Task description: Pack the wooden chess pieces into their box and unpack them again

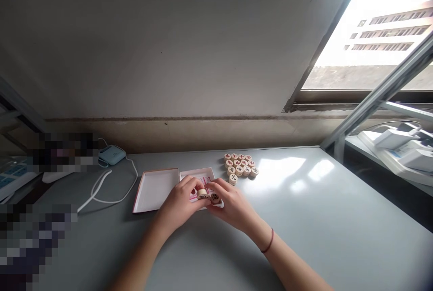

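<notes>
Single head-worn view — looks forward and down from close above the desk (pixel 304 219), facing wall and window (pixel 379 34).

I see two round wooden game discs (pixel 203 193), pale with dark characters, side by side at the near edge of a shallow white box tray (pixel 202 175), beside the box's upturned lid (pixel 155 189) lying flat.
</notes>
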Demonstrator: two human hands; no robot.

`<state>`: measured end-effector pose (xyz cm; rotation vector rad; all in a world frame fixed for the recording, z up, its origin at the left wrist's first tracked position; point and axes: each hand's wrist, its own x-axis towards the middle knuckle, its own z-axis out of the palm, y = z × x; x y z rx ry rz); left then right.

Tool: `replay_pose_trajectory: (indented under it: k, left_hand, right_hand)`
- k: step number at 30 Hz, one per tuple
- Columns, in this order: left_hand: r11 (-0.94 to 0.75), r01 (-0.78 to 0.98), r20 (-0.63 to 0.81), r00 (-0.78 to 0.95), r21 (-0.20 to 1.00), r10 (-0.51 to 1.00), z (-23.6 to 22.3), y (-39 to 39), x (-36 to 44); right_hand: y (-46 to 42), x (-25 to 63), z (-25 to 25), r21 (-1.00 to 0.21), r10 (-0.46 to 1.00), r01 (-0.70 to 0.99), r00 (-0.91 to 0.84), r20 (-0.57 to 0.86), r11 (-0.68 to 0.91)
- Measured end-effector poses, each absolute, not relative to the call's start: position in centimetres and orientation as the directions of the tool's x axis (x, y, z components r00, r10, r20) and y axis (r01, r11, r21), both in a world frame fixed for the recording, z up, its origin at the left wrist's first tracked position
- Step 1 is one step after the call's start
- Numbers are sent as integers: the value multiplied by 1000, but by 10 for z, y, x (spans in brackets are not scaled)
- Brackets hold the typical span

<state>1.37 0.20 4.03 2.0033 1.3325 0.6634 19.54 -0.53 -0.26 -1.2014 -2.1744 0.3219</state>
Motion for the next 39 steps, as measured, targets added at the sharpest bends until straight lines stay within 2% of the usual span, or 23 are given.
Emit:
replay_pose_trajectory:
  k: [4, 8, 12, 14, 16, 18, 20, 24, 26, 28, 31, 33, 35, 39]
  left_hand:
    - [-272, 527, 88, 347, 806, 934, 35, -2, 23]
    - [-241, 482, 129, 254, 843, 959, 28, -1, 25]
    - [-179, 511, 114, 157, 840, 981, 28, 2, 22]
    - [-180, 540, 129, 131, 822, 983, 28, 3, 20]
    - [-219, 573, 180, 125, 790, 976, 27, 3, 20]
    - [-264, 620, 214, 155, 739, 964, 25, 3, 20]
    - [-296, 660, 216, 202, 690, 955, 23, 3, 21]
    - [-343, 661, 192, 293, 667, 937, 20, 2, 23]
    - [-380, 638, 202, 336, 669, 920, 17, 1, 25]
    - [-435, 619, 234, 381, 654, 895, 13, 0, 29]
    - [-532, 597, 306, 444, 600, 842, 6, -4, 35]
    - [-591, 586, 382, 452, 554, 806, 1, -6, 39]
    - [-627, 583, 450, 439, 516, 778, -3, -7, 42]
    - [-635, 580, 461, 438, 510, 772, -4, -9, 44]
  right_hand:
    - [-5, 193, -8, -451, 742, 605, -406, 534, 656]
    - [-1, 201, -5, -477, 739, 604, -308, 600, 639]
    - [9, 226, 7, -610, 800, 647, 0, 600, 457]
    - [14, 241, 12, -640, 844, 710, 122, 522, 294]
    - [16, 254, 14, -609, 905, 781, 152, 398, 137]
    - [17, 264, 11, -553, 961, 833, 132, 242, 25]
    - [18, 269, 6, -499, 988, 866, 91, 121, -19]
    - [18, 271, 0, -453, 999, 892, 21, 49, 3]
    - [16, 267, 6, -496, 996, 868, 49, 77, -5]
    - [11, 256, 16, -613, 997, 790, 22, 77, 30]
    - [0, 230, 28, -782, 983, 607, -176, 44, 143]
    - [-8, 212, 31, -800, 972, 573, -227, 51, 176]
    - [-12, 201, 31, -793, 977, 587, -209, 44, 162]
    - [-11, 209, 35, -807, 984, 578, -175, 24, 123]
